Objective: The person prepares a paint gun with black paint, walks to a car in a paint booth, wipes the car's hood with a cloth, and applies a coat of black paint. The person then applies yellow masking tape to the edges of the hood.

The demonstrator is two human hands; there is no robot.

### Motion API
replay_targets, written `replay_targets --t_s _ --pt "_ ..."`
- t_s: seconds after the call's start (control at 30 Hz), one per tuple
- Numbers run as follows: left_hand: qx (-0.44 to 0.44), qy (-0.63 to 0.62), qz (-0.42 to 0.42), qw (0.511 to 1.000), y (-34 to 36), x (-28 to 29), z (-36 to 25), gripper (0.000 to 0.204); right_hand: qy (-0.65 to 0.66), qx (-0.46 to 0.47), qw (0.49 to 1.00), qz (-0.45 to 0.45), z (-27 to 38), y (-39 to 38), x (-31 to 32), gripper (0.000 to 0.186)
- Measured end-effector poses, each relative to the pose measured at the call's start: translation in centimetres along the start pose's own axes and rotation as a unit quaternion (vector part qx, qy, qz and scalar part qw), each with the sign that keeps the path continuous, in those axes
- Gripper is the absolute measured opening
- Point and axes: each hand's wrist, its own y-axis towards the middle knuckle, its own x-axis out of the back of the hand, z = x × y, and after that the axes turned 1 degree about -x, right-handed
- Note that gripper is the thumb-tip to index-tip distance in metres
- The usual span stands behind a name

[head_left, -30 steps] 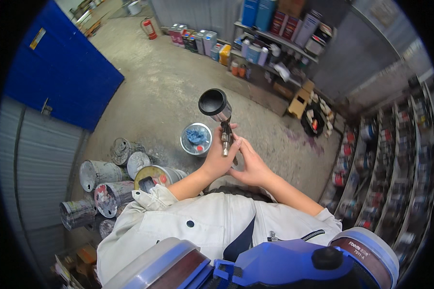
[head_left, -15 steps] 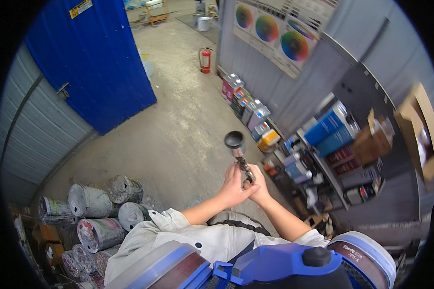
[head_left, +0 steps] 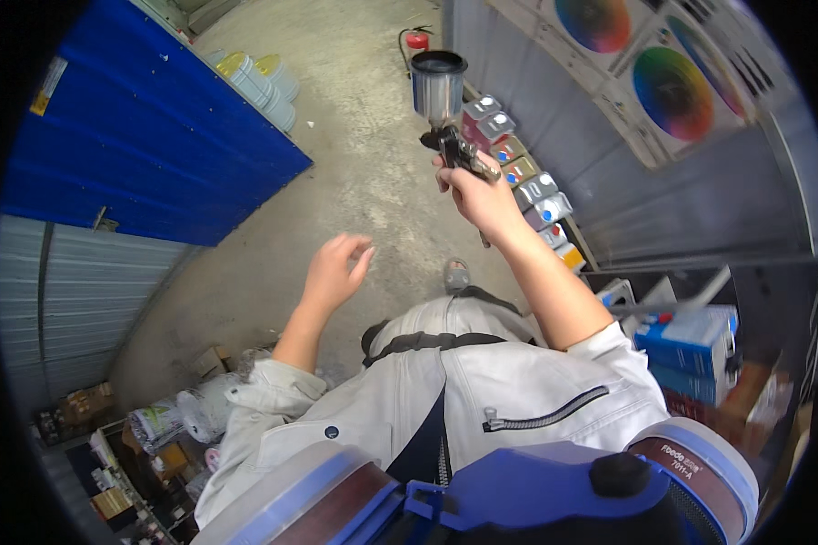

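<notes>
My right hand (head_left: 483, 200) is clamped on the grip of a black-and-silver metal spray gun (head_left: 453, 148) topped by a round silver cup with a black rim, to the right of the blue metal door (head_left: 145, 136). My left hand (head_left: 333, 271), fingers loosely curled, is well apart from my right, below and right of the door. White-and-yellow round pails (head_left: 256, 89) stand just beside the door. Farther right of it are a red fire extinguisher (head_left: 417, 41), partly hidden by the cup, and a row of multicoloured rectangular cans (head_left: 536, 189).
</notes>
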Motion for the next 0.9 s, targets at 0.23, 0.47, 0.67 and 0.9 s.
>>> replay_targets --t_s 0.23,0.47,0.67,0.9 --pt "0.273 -0.119 -0.072 0.952 3.3 1.6 9.4 0.010 0.027 -0.039 0.992 0.121 4.8 24.0 -4.3 0.016" --pt "0.102 -0.062 -0.288 0.950 29.3 12.7 18.9 0.013 -0.021 -0.003 0.982 0.186 5.9 47.9 -12.1 0.014" --pt "-0.159 -0.040 -0.290 0.943 58.4 23.3 23.3 0.030 -0.049 0.030 0.980 0.191 10.9 64.4 -16.0 0.018" --pt "-0.257 -0.004 -0.213 0.943 82.7 27.1 36.7 0.030 -0.071 0.045 0.984 0.157 12.1 88.4 -17.0 0.024"
